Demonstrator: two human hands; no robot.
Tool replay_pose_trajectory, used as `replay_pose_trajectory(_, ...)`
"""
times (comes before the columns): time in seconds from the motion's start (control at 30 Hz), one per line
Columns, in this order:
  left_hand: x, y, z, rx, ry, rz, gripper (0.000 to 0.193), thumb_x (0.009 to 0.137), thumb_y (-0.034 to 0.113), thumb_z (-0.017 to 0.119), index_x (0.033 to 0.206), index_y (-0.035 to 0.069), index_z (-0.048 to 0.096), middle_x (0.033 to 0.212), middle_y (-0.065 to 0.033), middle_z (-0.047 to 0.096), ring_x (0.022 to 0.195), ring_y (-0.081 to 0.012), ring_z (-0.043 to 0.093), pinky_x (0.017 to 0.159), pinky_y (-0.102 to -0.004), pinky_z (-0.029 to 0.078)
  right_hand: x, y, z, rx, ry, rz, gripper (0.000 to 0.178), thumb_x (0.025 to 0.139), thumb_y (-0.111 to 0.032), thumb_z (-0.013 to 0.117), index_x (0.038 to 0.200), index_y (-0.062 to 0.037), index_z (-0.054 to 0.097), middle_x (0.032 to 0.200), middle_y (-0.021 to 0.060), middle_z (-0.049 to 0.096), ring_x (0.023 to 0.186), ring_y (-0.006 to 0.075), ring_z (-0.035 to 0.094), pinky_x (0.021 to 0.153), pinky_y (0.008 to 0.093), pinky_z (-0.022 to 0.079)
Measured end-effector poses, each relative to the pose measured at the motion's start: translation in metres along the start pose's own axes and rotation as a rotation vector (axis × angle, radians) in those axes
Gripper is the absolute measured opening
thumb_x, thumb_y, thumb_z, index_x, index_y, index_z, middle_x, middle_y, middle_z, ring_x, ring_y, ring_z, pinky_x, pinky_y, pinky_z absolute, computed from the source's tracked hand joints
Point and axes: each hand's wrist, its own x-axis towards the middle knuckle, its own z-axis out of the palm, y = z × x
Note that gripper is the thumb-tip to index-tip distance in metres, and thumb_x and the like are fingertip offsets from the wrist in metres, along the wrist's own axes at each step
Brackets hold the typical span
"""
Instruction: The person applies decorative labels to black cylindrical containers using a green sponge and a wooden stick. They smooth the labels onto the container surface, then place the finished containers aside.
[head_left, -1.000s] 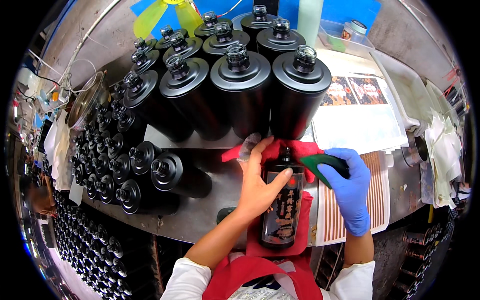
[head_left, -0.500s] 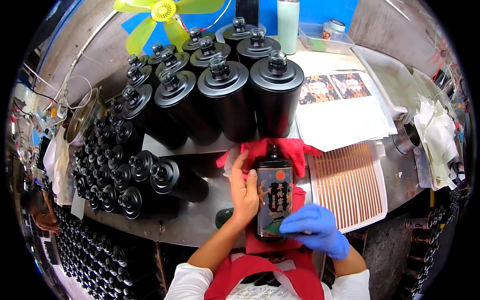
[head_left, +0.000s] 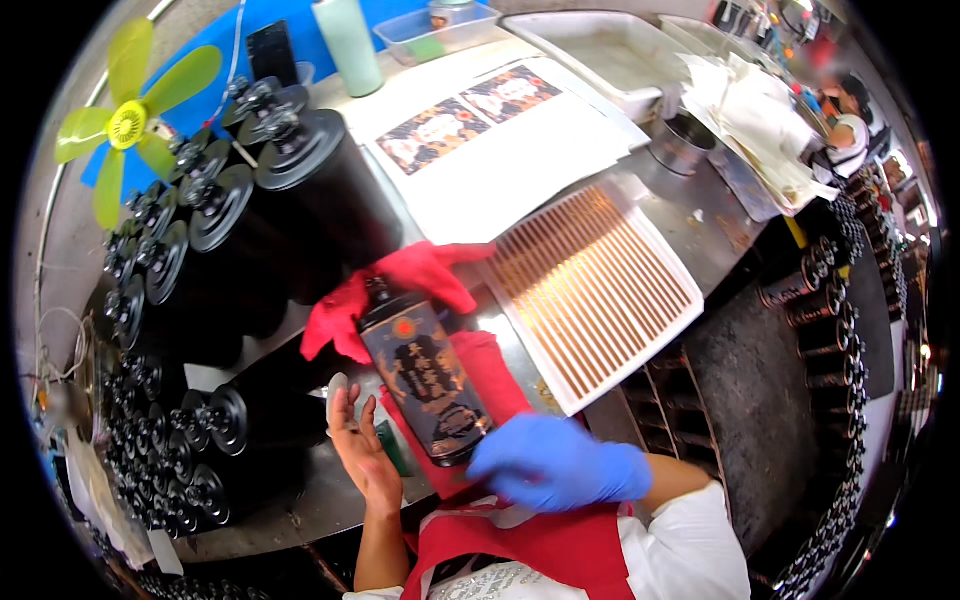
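Left side: we've got plain black bottles grouped behind and beside the work spot, no print visible on them, so we'd count those as left to do. Our left hand is spread wide, holding nothing, just left of the working bottle, with a cover on one fingertip; a green pad lies just beside it on the counter. The working bottle lies tilted across the red cloth, print facing up. We judge its visible face mostly done; the far face is hidden. Our right hand, blue-gloved, is at the bottle's base; it's blurred, so we can't say whether it grips anything or touches the bottle. Next right, a striped sheet. Far right, racked bottles seem to carry print, so we'd guess they're finished.
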Motion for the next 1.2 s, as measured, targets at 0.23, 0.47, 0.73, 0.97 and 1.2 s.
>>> replay_pose_trajectory(0.23,-0.020,-0.007,0.023,0.441,-0.344,0.046,0.126,0.055,0.009,0.087,0.144,0.000,-0.002,0.137,-0.0151,0.032,0.117,-0.0246,0.044,0.095,-0.0350,0.040,-0.148,0.094,-0.019,0.548,0.887,0.988,0.019,0.085,-0.020,0.060,0.080,-0.0017,0.060,0.066,0.0024,0.057,0.059,0.0088,0.050,0.059,0.0218,0.041)
replay_pose_trajectory(0.47,-0.018,0.005,0.036,0.419,-0.348,0.114,0.113,0.060,0.000,0.083,0.144,0.000,0.007,0.129,-0.0135,0.042,0.108,-0.0212,0.052,0.089,-0.0320,0.045,-0.105,0.120,0.045,0.543,1.064,1.025,0.033,0.080,-0.028,0.071,0.093,-0.0006,0.059,0.078,0.0042,0.061,0.064,0.0079,0.051,0.057,0.0211,0.040)
replay_pose_trajectory(0.73,-0.017,0.001,0.027,0.429,-0.351,0.164,0.110,0.062,0.005,0.083,0.144,-0.001,0.009,0.131,-0.0147,0.042,0.110,-0.0220,0.052,0.090,-0.0324,0.045,-0.131,0.098,0.042,0.645,1.070,0.959,0.032,0.079,-0.020,0.071,0.100,-0.0024,0.055,0.074,-0.0002,0.056,0.057,0.0055,0.048,0.051,0.0188,0.039)
replay_pose_trajectory(0.97,-0.014,0.003,0.032,0.409,-0.311,0.182,0.100,0.066,0.000,0.076,0.140,-0.009,0.010,0.115,-0.0199,0.055,0.100,-0.0272,0.059,0.087,-0.0337,0.045,-0.110,0.118,0.047,0.597,1.119,1.081,0.028,0.079,-0.028,0.072,0.080,-0.0048,0.055,0.071,0.0020,0.055,0.054,0.0073,0.046,0.049,0.0214,0.037)
replay_pose_trajectory(1.2,-0.016,-0.008,0.016,0.425,-0.349,0.177,0.108,0.063,0.003,0.081,0.143,-0.002,0.009,0.135,-0.0153,0.038,0.112,-0.0224,0.051,0.092,-0.0320,0.043,-0.127,0.094,0.038,0.745,1.105,1.010,0.013,0.079,-0.009,0.066,0.078,-0.0053,0.054,0.066,0.0039,0.057,0.049,0.0067,0.045,0.045,0.0202,0.036)
